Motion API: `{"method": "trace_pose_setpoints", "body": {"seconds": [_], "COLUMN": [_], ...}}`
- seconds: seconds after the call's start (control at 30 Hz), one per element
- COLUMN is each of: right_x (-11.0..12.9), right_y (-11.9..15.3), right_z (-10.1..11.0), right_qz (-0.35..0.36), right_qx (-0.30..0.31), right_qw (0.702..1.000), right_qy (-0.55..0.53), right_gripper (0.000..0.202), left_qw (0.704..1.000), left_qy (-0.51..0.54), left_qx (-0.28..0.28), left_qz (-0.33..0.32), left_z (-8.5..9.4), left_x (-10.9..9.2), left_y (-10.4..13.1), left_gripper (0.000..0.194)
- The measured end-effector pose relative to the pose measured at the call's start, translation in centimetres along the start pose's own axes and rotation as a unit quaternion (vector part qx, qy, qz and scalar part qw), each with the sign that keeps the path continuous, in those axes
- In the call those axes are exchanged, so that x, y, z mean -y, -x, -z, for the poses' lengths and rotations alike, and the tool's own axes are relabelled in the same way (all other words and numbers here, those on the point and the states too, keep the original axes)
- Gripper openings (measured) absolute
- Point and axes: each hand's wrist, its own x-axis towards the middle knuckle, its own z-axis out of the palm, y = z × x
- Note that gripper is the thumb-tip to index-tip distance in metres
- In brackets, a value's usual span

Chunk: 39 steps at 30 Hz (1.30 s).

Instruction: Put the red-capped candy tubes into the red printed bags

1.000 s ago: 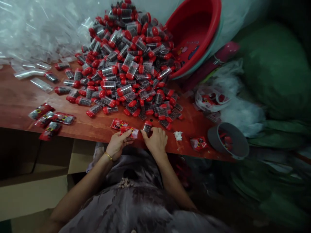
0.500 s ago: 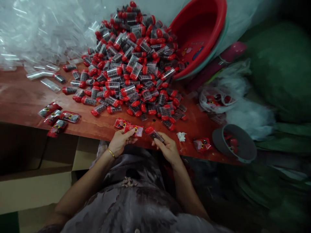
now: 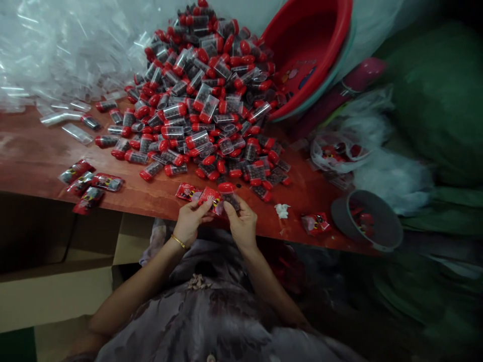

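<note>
My left hand (image 3: pixel 191 221) pinches a red printed packet (image 3: pixel 211 198) at the table's front edge. My right hand (image 3: pixel 241 222) grips a red-capped clear container (image 3: pixel 231 196) with dark contents, its cap pointing away from me. The container and the packet are side by side; whether they touch I cannot tell. Another red printed packet (image 3: pixel 186 191) lies on the table just beyond my left hand. Farther back rises a big pile of similar red-capped containers (image 3: pixel 204 110).
Several filled packets (image 3: pixel 107 181) lie at the left. Clear plastic sleeves (image 3: pixel 77 133) heap up at the back left. A red basin (image 3: pixel 320 60) leans beside the pile. At the right are a grey bowl (image 3: pixel 343 221) and a packet (image 3: pixel 316 222). An open cardboard box (image 3: pixel 56 286) stands below left.
My right hand has moved left with the container, bringing it up beside the packet. The packet in my left hand has turned more upright.
</note>
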Motion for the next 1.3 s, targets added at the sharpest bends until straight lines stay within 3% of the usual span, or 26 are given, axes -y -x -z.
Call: {"method": "trace_pose_setpoints", "body": {"seconds": [0.17, 0.33, 0.5, 0.7, 0.93, 1.13, 1.3], "right_x": [-0.2, 0.4, 1.1, 1.2, 0.6, 0.7, 0.1], "right_y": [0.9, 1.7, 1.7, 1.2, 1.1, 1.4, 2.2], "right_z": [1.7, 4.6, 5.1, 4.7, 3.8, 2.5, 1.3], "right_qz": [-0.078, -0.132, -0.192, -0.203, -0.196, -0.134, -0.063], "right_qx": [0.076, 0.189, 0.265, 0.255, 0.253, 0.217, 0.152], "right_qw": [0.990, 0.962, 0.939, 0.940, 0.943, 0.965, 0.986], "right_qy": [-0.091, -0.149, -0.110, -0.102, -0.093, -0.066, -0.012], "right_gripper": [0.025, 0.023, 0.024, 0.024, 0.025, 0.026, 0.025], "left_qw": [0.998, 0.997, 0.992, 0.987, 0.995, 0.998, 0.998], "left_qy": [0.062, 0.044, 0.026, -0.040, -0.023, 0.015, 0.063], "left_qx": [-0.012, 0.057, 0.096, 0.128, 0.095, 0.062, 0.022], "left_qz": [-0.004, 0.042, 0.071, 0.084, 0.025, -0.005, 0.000], "left_z": [0.6, 1.0, 1.3, 2.1, 1.1, 0.1, -0.5], "left_x": [-0.8, -1.9, -2.0, -2.5, -2.3, -0.8, 0.3], "left_y": [-0.4, -0.5, -0.4, -0.4, 0.1, 0.8, 1.0], "left_gripper": [0.044, 0.042, 0.044, 0.042, 0.045, 0.044, 0.048]}}
